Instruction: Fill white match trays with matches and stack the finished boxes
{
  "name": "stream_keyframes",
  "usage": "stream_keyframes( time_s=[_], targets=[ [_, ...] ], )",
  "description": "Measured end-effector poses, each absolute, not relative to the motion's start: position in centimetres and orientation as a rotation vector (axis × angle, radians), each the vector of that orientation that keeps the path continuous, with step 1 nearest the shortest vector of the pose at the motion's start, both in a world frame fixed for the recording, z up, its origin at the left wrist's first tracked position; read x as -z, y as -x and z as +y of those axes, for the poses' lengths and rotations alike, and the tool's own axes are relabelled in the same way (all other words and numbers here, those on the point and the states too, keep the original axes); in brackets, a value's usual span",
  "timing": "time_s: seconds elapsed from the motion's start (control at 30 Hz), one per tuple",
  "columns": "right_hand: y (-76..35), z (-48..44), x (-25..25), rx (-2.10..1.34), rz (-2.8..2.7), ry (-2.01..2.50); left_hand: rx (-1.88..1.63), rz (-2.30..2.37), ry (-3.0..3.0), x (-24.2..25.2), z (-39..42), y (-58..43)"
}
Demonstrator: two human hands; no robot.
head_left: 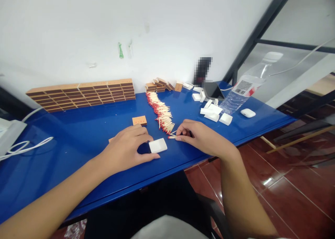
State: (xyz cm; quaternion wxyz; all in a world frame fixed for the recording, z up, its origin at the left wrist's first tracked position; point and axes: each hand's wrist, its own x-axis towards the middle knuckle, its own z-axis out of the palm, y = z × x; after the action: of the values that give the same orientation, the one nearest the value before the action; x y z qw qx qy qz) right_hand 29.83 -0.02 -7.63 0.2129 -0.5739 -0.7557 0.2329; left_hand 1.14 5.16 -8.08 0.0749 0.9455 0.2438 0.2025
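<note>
At the near edge of a blue tabletop (pixel 78 137), my left grip (pixel 128 146) closes thumb and forefinger on the short end of a white tray (pixel 158 145). The tray lies flat just beside the tail of a matchstick heap (pixel 162 111). My right grip (pixel 201 136) pinches a few loose matchsticks (pixel 172 137) by their pale wood, near the tray's far corner. The tray looks like thin card: almost weightless, easy to crush, apt to skate on the smooth surface, so I judge it is best held lightly by its side walls. The sticks seem light, stiff and brittle, quick to roll or scatter, and best taken by the bare shafts, away from the red heads. Along the wall stands a long bank of stacked sleeves (pixel 81 94), and a single sleeve (pixel 139 120) lies apart just behind my left grip. More white trays (pixel 213 111) sit near a toppled plastic bottle (pixel 243 89) and an earbud case (pixel 247 112). I cannot tell whether the tray under my fingers faces up or down, or whether it holds anything. The number of sticks in the pinch is too small to count. An orange edge (pixel 111 140) peeks from under my left grip, mostly covered, and a dark object at the wall is blurred out.
</note>
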Motion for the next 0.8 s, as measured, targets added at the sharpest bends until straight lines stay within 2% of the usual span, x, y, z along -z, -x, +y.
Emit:
stream_keyframes(
  time_s=[0.8],
  targets=[
    [-26.6,-1.4,6.9,-0.552,-2.127,1.527,-0.610,0.777,-2.756,8.1,5.0,-1.2]
  ],
)
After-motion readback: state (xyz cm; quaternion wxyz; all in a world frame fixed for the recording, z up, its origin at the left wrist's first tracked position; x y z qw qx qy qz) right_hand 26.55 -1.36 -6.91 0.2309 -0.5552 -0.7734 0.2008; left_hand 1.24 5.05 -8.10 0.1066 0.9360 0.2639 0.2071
